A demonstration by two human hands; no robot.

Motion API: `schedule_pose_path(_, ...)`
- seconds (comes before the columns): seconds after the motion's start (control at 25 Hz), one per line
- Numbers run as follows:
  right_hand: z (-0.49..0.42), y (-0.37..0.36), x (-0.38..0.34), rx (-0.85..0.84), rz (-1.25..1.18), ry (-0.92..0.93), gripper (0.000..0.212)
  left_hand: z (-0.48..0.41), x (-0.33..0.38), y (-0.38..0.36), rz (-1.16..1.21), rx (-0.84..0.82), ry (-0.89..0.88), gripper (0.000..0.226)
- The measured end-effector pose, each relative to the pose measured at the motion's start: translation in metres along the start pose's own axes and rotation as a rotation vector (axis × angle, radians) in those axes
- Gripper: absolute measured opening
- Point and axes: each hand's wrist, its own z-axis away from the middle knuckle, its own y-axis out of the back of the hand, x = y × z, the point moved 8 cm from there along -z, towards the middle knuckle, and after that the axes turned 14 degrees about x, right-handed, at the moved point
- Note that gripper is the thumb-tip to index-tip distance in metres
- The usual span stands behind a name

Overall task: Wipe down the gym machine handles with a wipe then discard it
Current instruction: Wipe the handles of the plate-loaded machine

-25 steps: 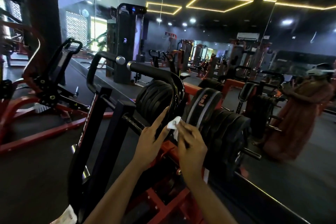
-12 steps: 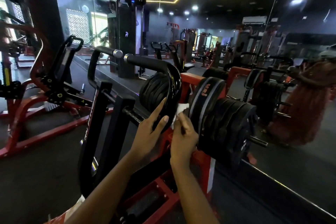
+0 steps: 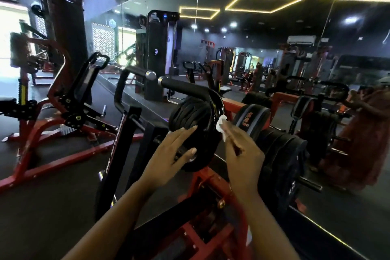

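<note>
change: since the earlier frame the right hand (image 3: 242, 150) has slid the wipe (image 3: 221, 127) up the handle's curve; left hand (image 3: 168, 152) has dropped lower and flattened; view has shifted a bit.
landmark: handle (image 3: 190, 88), black curved bar with chrome end cap, bending down toward the hands.
wipe: small, white, bunched, pressed on the right side of the handle's downward bend, just below the curve.
right hand: fingers closed, pinching the wipe against the handle; fingertips blurred, probably mid-stroke.
left hand: fingers open and extended, holding nothing, lying flat against the plates (image 3: 190, 116) behind and left of the handle's lower part; likely bracing while the other hand rubs.
second handle (image 3: 130, 82): left of the landmark, same shape, not touched now.
frame (image 3: 213, 183): red, below the handle, under both forearms.
mirror (image 3: 316, 59): right of and behind the handle, reflects the room.
step: wiping the first handle's bend; straight grip above looks unreached so far.
left to do: judged early; rest of this handle, second handle, then discard.
bin: none in view.
risk: small wipe could slip out on the curved bar.
</note>
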Motion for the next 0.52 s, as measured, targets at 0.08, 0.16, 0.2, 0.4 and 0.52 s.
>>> schedule_pose_path(0.08,-0.019,-0.01,-0.02,-0.046,0.082,0.208,0.035,-0.012,-0.019,0.019,-0.125,0.081,-0.078,0.056)
schedule_pose_path(0.16,-0.031,-0.03,-0.041,-0.103,0.129,0.406,0.035,-0.024,-0.048,0.035,-0.21,0.167,-0.092,0.057)
schedule_pose_path(0.2,-0.035,-0.043,-0.053,-0.131,0.157,0.503,0.034,-0.03,-0.065,0.04,-0.229,0.202,-0.071,0.059)
schedule_pose_path(0.4,-0.052,-0.123,-0.092,-0.261,0.302,0.739,0.031,-0.057,-0.129,0.038,-0.212,0.193,-0.01,0.069)
schedule_pose_path(0.52,-0.068,-0.193,-0.084,-0.512,0.535,0.653,0.032,-0.062,-0.145,0.02,-0.118,0.1,0.004,0.074)
